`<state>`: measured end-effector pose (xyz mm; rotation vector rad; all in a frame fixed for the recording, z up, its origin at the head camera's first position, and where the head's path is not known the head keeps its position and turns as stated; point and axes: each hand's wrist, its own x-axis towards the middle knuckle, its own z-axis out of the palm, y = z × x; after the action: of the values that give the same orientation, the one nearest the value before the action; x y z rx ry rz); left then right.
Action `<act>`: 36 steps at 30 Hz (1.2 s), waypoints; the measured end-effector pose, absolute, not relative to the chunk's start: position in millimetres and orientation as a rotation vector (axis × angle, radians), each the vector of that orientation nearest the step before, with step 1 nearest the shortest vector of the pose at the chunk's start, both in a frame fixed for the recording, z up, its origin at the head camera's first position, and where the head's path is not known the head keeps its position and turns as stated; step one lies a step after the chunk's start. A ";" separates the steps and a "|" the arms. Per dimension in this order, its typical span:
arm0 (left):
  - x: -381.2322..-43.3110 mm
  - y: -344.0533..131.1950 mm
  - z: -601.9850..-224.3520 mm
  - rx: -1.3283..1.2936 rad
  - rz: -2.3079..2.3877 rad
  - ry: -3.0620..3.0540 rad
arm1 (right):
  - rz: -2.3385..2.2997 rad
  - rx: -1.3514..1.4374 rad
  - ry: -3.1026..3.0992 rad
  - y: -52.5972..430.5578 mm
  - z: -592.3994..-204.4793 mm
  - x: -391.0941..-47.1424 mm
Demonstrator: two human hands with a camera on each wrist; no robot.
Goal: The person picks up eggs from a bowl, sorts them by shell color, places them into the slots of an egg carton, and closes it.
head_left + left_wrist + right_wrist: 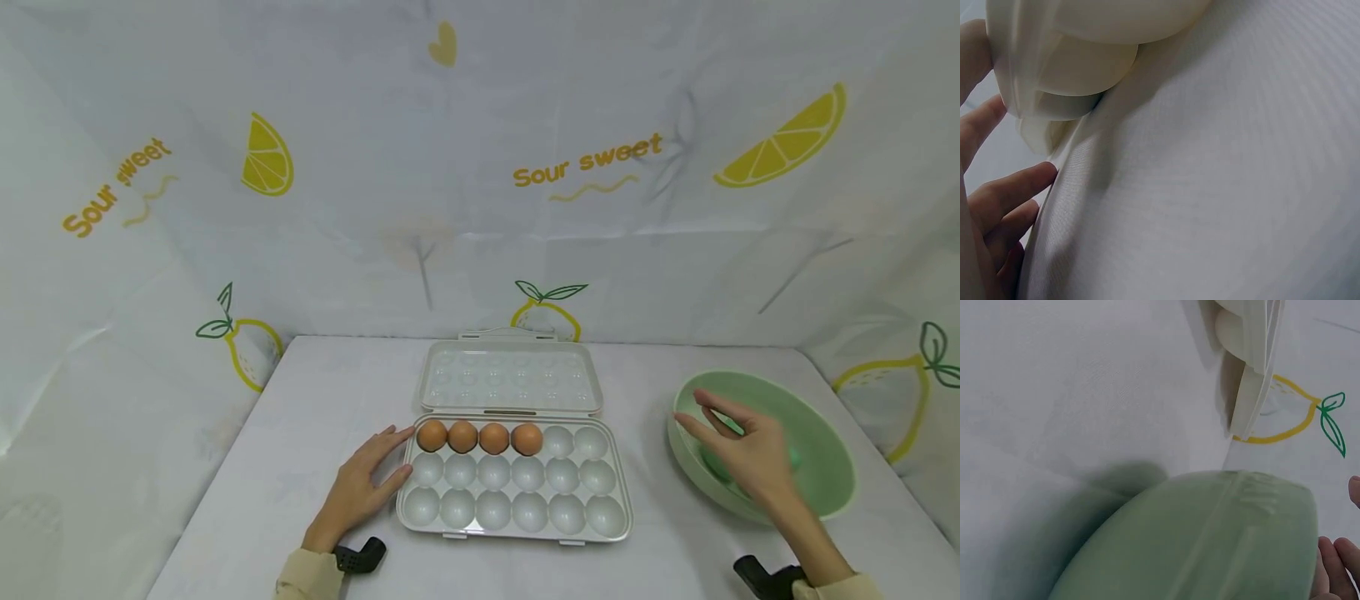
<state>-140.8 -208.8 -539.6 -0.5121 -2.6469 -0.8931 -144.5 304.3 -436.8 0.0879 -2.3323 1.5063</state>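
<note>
A pale plastic egg box (528, 510) lies with its hinged lid (510, 379) folded back. Several brown eggs (494, 438) fill its back row from the left; two cups at that row's right end hold nothing. My left hand (360, 483) touches the box's left side, thumb and fingers extended; in the left wrist view its fingers (1013, 190) reach under and along the box edge. Over the light green bowl (821, 433) hovers my right hand (753, 458), thumb and fingers apart, nothing between them. Something brighter green (793, 457) shows inside the bowl, largely hidden by this hand.
A white cloth covers the table (330, 392). Behind it hangs a white curtain (420, 167) with lemon drawings and "Sour sweet" lettering. The bowl stands at the right, apart from the egg box. Black straps (362, 556) sit on both wrists.
</note>
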 end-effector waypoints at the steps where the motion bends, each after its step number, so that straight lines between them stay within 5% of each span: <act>1: -140.8 -208.9 -539.7 -0.512 -0.893 -2.647 | 1.505 0.082 -2.335 307.2 -437.5 -143.7; 36: -141.7 -209.0 -540.7 -0.527 -0.885 -2.642 | 0.873 -0.079 -2.964 366.4 -449.7 -125.6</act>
<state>-141.7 -209.0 -540.7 -0.5271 -2.6419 -0.8853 -125.6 366.4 -449.7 -0.0794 -2.9642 0.8733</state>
